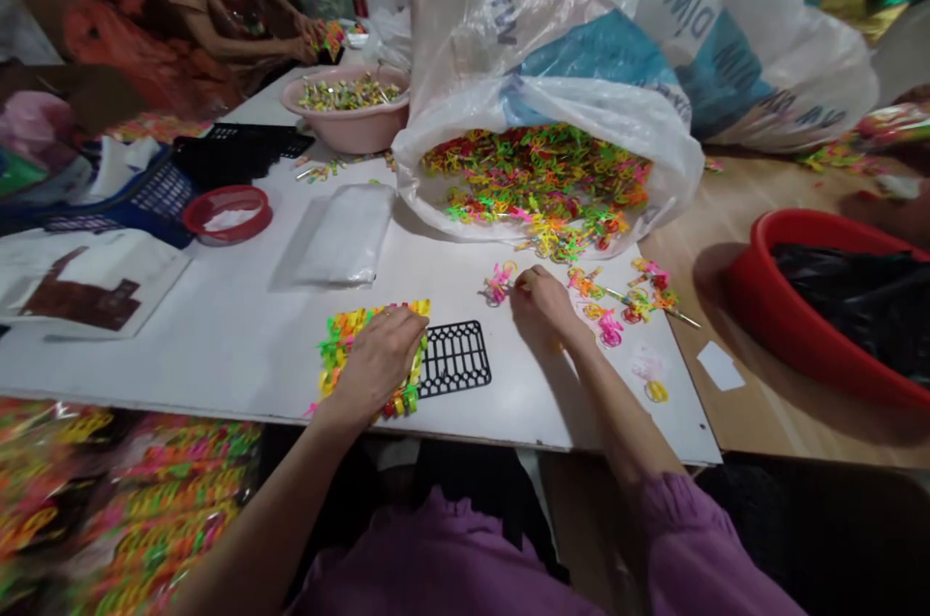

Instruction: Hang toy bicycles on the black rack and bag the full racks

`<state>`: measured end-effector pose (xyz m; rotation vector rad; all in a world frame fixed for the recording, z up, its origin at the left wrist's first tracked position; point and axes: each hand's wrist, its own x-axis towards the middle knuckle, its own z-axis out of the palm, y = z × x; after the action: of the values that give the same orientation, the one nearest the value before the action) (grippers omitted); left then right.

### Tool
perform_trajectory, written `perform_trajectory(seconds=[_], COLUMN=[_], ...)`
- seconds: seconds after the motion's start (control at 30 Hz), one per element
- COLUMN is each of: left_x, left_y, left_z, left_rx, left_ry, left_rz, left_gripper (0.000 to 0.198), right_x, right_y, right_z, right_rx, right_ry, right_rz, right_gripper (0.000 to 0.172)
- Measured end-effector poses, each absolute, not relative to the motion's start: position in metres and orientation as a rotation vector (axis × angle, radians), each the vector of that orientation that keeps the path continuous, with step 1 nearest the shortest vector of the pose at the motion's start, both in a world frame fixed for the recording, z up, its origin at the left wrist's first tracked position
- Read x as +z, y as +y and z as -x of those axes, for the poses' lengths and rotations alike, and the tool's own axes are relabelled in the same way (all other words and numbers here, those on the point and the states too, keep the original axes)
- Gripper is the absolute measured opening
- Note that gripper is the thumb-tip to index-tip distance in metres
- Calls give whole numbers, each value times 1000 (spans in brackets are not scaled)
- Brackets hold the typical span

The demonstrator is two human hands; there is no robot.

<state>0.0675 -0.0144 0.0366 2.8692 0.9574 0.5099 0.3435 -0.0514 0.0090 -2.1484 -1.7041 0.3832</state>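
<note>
My left hand rests on a black plastic rack, its fingers curled together over the filled side. Bright yellow, green and orange plastic toys stand in tight rows there, while the right part of the grid is bare. What the left fingertips grip is hidden. Further right, my right hand is above the white tabletop with thumb and fingers pinched. Just left of its fingertips lies a small pink plastic toy. Whether the pinch holds a piece cannot be made out. Loose coloured toys lie right of this hand.
A large white plastic bag lies open ahead, spilling coloured toys. A pink basin, a red dish and a clear plastic packet stand left. A red tub is at right. Another person's hands work at the far left.
</note>
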Motion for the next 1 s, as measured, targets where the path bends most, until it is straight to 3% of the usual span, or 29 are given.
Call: perform_trajectory(seconds=[0.13,0.23,0.5,0.67,0.83,1.0], left_x=[38,38,50,66,43,29], left_y=[-17,-17,-25,-62,-83,-85], left_z=[-67,-67,-62,-42,-44,-45], left_rx=[432,426,495,560,404,389], left_ry=[943,952,995,930,854,826], left_rz=[-2922,-2924,-2893,-2826,-2845,-2881], left_gripper=[18,19,22,27,17,20], right_x=[-4,-22,-33,-31,-29,-25], right_y=[-94,-114,-120,-131,-126,-126], right_z=[-262,-209,-181,-177,-178,-180], right_rx=[789,949,746,625,675,714], right_ry=[-1466,-1385,-1493,-1602,-1731,-1739], right_rz=[1655,1539,1579,1633,1673,1611], right_gripper=[12,10,9,17,13,11])
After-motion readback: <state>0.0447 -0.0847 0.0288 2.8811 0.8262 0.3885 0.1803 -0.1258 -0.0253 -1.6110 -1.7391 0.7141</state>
